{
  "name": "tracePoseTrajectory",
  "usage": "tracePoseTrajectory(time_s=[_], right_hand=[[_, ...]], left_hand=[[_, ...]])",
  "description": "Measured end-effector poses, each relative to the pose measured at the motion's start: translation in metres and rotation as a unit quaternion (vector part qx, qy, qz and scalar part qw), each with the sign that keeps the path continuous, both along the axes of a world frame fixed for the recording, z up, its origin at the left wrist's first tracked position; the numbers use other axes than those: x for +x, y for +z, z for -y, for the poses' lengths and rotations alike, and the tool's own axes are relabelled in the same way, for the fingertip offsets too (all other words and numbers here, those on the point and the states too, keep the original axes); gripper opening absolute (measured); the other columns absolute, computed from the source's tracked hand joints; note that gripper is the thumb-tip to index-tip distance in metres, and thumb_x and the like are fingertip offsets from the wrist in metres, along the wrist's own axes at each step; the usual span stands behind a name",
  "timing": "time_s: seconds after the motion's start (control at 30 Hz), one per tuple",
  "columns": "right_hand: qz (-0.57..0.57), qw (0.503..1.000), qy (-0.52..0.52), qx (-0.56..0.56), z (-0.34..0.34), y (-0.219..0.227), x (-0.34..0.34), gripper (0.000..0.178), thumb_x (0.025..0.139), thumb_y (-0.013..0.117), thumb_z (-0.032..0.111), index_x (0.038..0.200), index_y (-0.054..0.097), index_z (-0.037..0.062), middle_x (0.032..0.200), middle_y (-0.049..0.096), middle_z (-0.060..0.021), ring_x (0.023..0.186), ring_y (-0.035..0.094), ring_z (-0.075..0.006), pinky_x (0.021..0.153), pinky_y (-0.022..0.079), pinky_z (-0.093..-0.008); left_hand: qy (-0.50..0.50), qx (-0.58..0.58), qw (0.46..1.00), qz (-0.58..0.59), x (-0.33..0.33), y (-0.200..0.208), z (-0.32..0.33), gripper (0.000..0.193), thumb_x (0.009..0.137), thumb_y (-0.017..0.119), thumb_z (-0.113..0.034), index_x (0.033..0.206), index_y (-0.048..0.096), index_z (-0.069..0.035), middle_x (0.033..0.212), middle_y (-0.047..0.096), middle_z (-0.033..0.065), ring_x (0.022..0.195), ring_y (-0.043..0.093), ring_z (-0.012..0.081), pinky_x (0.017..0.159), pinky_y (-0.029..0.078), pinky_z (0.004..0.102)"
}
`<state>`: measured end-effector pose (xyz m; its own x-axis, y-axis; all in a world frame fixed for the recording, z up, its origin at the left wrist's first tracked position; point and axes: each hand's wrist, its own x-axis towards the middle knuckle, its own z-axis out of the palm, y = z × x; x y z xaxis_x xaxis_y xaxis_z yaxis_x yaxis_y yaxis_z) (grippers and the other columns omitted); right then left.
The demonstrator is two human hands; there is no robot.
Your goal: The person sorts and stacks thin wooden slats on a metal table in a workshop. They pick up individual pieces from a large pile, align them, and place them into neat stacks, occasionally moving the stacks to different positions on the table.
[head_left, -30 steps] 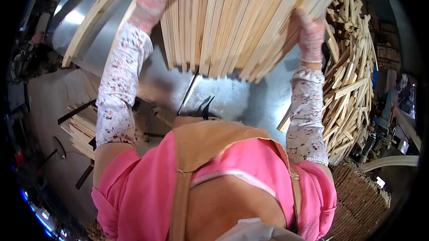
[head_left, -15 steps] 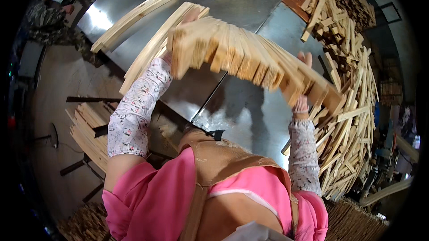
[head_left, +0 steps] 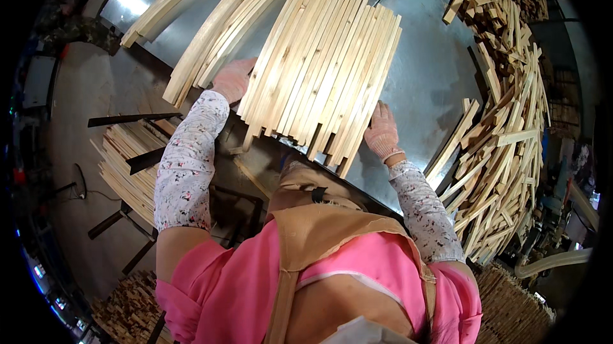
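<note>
A row of pale wooden strips (head_left: pixel 322 66) lies flat and side by side on the metal table, its near ends uneven and partly past the table's edge. My left hand (head_left: pixel 234 79), in a pinkish glove, presses the row's left side; some of its fingers are hidden by the wood. On the opposite side my gloved right hand (head_left: pixel 383 132) bears against the rightmost strip near its lower end, fingers close together. The row is held between both hands. Beside my left hand rests a group of longer curved strips (head_left: pixel 223 28).
Another curved piece (head_left: pixel 169 6) lies farther left on the metal table (head_left: pixel 421 57). A large heap of loose strips (head_left: pixel 495 184) fills the right side. Below the table's left edge, more strips (head_left: pixel 131 165) rest on a dark metal frame (head_left: pixel 121 219). Stacked wood stands behind.
The strips were raised and tilted between my hands, end faces toward me. Now they lie flat on the table, with my right hand lower and farther left.
</note>
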<state>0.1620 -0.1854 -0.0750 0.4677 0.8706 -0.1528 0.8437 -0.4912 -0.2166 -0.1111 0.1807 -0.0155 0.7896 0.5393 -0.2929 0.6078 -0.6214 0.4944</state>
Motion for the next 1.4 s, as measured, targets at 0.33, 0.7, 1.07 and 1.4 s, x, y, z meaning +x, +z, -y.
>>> tracePoseTrajectory(time_s=[0.33,0.7,1.07,1.4], right_hand=[[-0.095,0.99,0.071,0.07,-0.064,0.038,-0.035,0.046,0.092,0.062,0.026,0.129,0.068,-0.0005,0.128,0.068,-0.0232,0.126,0.06,-0.0436,0.112,0.048,-0.0499],[0.019,0.997,0.041,0.068,-0.339,0.05,0.156,0.046,0.099,0.059,0.044,0.13,0.07,0.0119,0.128,0.071,-0.0154,0.122,0.064,-0.0371,0.106,0.052,-0.0498],[-0.153,0.978,-0.002,0.139,-0.358,0.071,0.164,0.054,0.098,0.066,0.043,0.139,0.069,0.0075,0.134,0.072,-0.0174,0.123,0.068,-0.0336,0.11,0.051,-0.0409],[-0.623,0.711,-0.205,0.255,-0.263,0.108,-0.034,0.048,0.105,0.06,0.035,0.136,0.061,-0.0016,0.107,0.073,-0.0123,0.087,0.069,-0.0181,0.078,0.061,-0.0314]], left_hand=[[0.142,0.072,0.985,-0.069,-0.031,0.009,-0.03,0.075,0.099,0.063,-0.044,0.156,0.048,0.002,0.148,0.06,0.0278,0.136,0.058,0.0423,0.117,0.045,0.0475],[0.1,0.194,0.975,-0.042,-0.003,-0.029,0.057,0.087,0.093,0.071,-0.059,0.162,0.047,-0.011,0.17,0.034,0.0205,0.158,0.027,0.039,0.13,0.022,0.0528],[0.144,0.076,0.974,0.159,-0.003,-0.058,0.064,0.055,0.094,0.072,-0.047,0.135,0.071,-0.011,0.144,0.063,0.0097,0.136,0.055,0.0283,0.114,0.044,0.045],[0.076,-0.001,0.979,0.189,0.063,0.017,0.067,0.049,0.099,0.072,-0.034,0.137,0.066,-0.005,0.139,0.071,0.0056,0.128,0.066,0.0196,0.113,0.047,0.0337]])
